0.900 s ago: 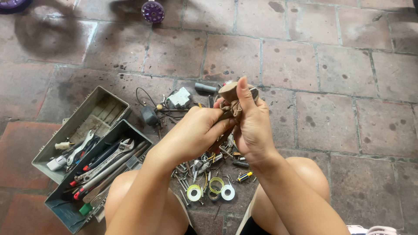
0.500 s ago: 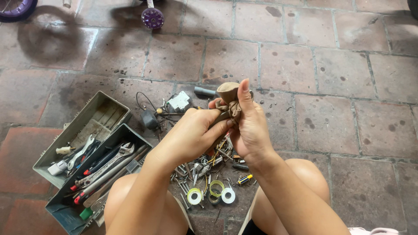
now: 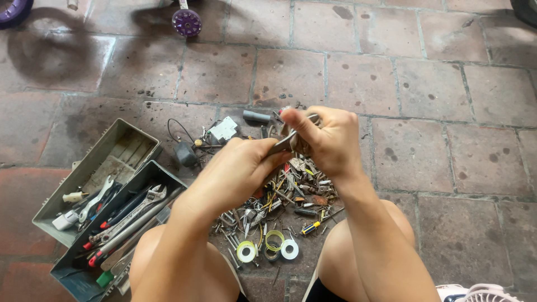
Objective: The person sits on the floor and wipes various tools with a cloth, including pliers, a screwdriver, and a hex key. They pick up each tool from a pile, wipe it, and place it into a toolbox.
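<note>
Brick floor (image 3: 425, 84), largest element, lies open ahead and to the right, while the toolbox (image 3: 112, 168) bounds the left and the scrap pile (image 3: 291, 196) with tape rolls (image 3: 268, 246) fills the space between the knees. Left hand (image 3: 235, 168) and right hand (image 3: 330, 140) meet above the pile, each grip clenched on one small metal part (image 3: 288, 141). The work appears mid-course: the part is held up off the floor, not set down.
</note>
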